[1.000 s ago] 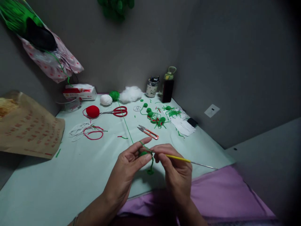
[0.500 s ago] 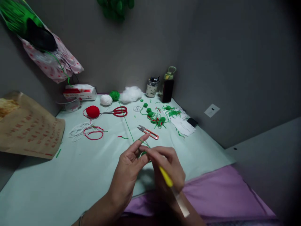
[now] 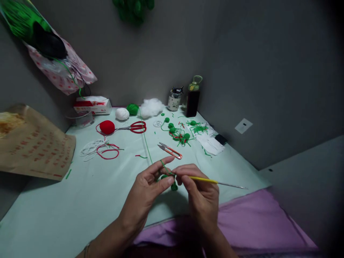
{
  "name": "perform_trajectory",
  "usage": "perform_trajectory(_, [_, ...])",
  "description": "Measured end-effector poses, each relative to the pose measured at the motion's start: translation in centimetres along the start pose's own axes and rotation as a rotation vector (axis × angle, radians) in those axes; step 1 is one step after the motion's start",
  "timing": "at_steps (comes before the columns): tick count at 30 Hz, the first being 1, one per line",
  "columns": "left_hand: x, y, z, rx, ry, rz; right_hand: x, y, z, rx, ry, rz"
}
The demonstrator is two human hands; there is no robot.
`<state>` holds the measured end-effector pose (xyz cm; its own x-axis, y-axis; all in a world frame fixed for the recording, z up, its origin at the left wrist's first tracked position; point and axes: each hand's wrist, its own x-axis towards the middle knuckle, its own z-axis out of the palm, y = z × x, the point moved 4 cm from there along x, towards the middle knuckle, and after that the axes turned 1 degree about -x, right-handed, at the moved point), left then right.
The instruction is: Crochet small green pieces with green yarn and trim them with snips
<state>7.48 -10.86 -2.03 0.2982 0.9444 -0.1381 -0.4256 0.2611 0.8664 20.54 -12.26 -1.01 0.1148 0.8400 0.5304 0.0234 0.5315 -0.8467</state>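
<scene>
Nearest me, purple cloth (image 3: 255,222) lies along the front edge of the table (image 3: 67,208). Just above it my left hand (image 3: 146,190) pinches a small green piece (image 3: 174,186) between thumb and fingers, with the yarn (image 3: 146,141) looped over the raised forefinger. My right hand (image 3: 200,193) is closed on the hook (image 3: 204,180), with the tip at the piece and the yellow handle pointing right. The hands meet over the table near its front edge. The yarn runs across the table to a green ball (image 3: 132,109) at the back. Beyond the hands lie snips (image 3: 170,151), then red scissors (image 3: 135,127) beside a red ball (image 3: 107,127), and a cluster of green bits (image 3: 178,135). Farthest, by the wall, are a white ball (image 3: 122,114), stuffing (image 3: 152,107), a jar (image 3: 174,100) and a dark bottle (image 3: 192,100).
</scene>
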Motion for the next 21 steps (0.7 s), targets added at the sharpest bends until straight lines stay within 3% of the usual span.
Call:
perform_trajectory(5, [0.4, 0.0, 0.1, -0.164, 0.022, -0.065, 0.0, -0.6, -0.4, -0.105, 0.002, -0.082])
perform_trajectory(10, [0.3, -0.1, 0.2, -0.275, -0.07, -0.219, 0.4, 0.1, -1.8, 0.12, 0.094, 0.072])
perform_trajectory(16, [0.1, 0.5, 0.4, -0.174, 0.017, -0.074, 0.0, 0.7, -1.1, 0.2, 0.064, 0.141])
perform_trajectory(21, [0.0, 0.7, 0.3, -0.151, 0.0, -0.1, 0.1, 0.0, -1.1, 0.096, 0.087, 0.031])
